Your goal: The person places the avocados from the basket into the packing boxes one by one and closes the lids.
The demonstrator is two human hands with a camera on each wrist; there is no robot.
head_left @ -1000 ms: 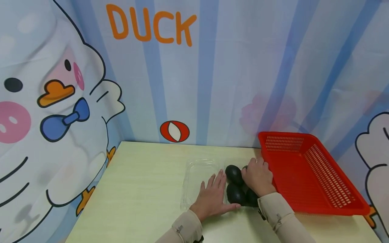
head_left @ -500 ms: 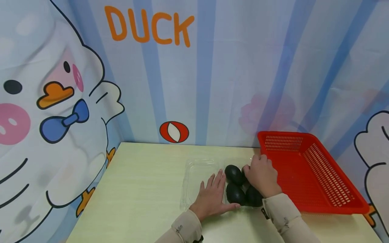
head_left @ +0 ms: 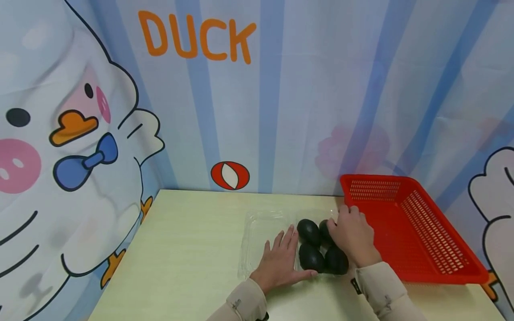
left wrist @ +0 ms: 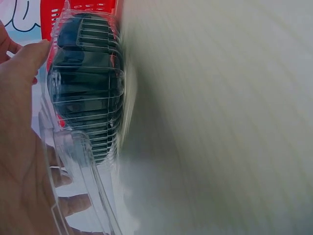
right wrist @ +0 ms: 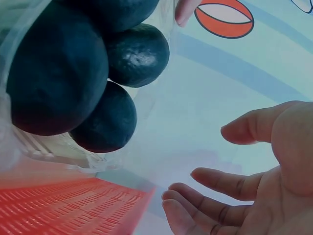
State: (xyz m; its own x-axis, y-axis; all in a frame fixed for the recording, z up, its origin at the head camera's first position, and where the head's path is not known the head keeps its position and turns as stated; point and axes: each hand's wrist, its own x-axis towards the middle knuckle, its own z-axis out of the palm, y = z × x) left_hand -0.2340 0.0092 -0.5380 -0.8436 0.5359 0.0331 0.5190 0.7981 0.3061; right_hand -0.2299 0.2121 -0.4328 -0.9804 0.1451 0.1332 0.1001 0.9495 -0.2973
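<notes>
Several dark avocados sit together in the right half of a clear plastic clamshell box, whose lid lies folded out to the left. My left hand rests along the middle of the box, fingers straight and thumb stretched across its near edge. In the left wrist view the ribbed box wall shows beside that hand. My right hand is at the box's right side, overlapping the back right avocado in the head view. From the right wrist, the right hand appears with fingers apart and nothing between them, beside the avocados.
A red plastic basket with slotted walls stands right of the box, close to my right hand. Pale wooden tabletop extends to the left. Behind the table hangs a blue striped cloth printed with ducks.
My right hand has moved off the avocados toward the right, bringing the front right and back right ones more into sight. The left hand stays in place.
</notes>
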